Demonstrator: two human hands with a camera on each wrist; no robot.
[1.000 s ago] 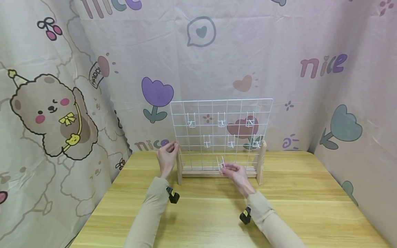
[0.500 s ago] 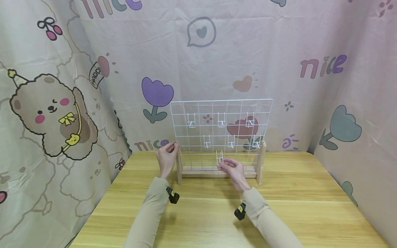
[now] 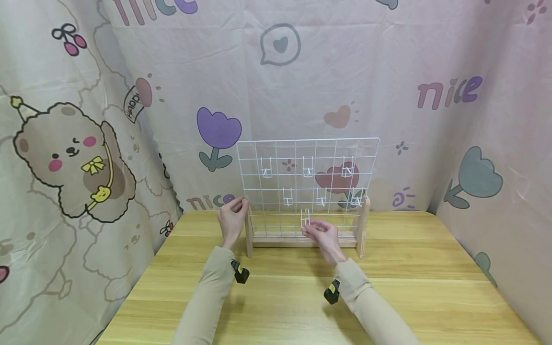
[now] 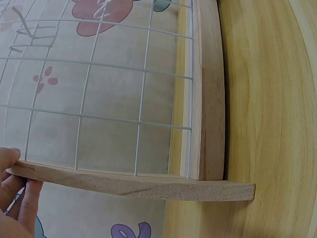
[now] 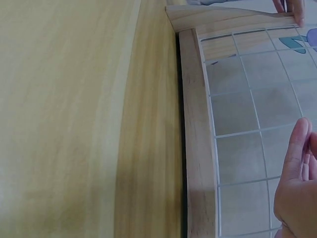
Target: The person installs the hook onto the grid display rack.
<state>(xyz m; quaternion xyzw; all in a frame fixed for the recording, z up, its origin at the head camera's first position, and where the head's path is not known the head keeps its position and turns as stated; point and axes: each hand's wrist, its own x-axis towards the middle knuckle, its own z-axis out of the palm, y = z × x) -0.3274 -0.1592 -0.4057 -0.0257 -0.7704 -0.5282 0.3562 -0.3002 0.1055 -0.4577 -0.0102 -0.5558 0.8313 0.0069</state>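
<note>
A white wire grid (image 3: pixel 267 215) stands upright in a wooden stand (image 3: pixel 302 243). At the grid's left edge, my left hand (image 3: pixel 233 220) pinches the upper end of the stand's side post; in the left wrist view that post (image 4: pixel 133 187) lies between thumb and fingers. My right hand (image 3: pixel 324 238) holds a white wire hook (image 3: pixel 304 218) by its lower part, prongs upward, at the lower middle of the grid. Whether the hook is caught on a wire cannot be told. In the right wrist view the fingers of my right hand (image 5: pixel 297 183) hide the hook.
Three white hooks, one of them the upper left hook (image 3: pixel 266 167), hang in an upper row on the grid. Three more, including the middle hook (image 3: pixel 321 197), hang in a row below. A wooden table (image 3: pixel 284 302) lies underneath, with a patterned curtain (image 3: pixel 280 96) behind.
My right hand has moved slightly up and to the left, bringing the hook against the lower grid. My left hand has stayed on the post.
</note>
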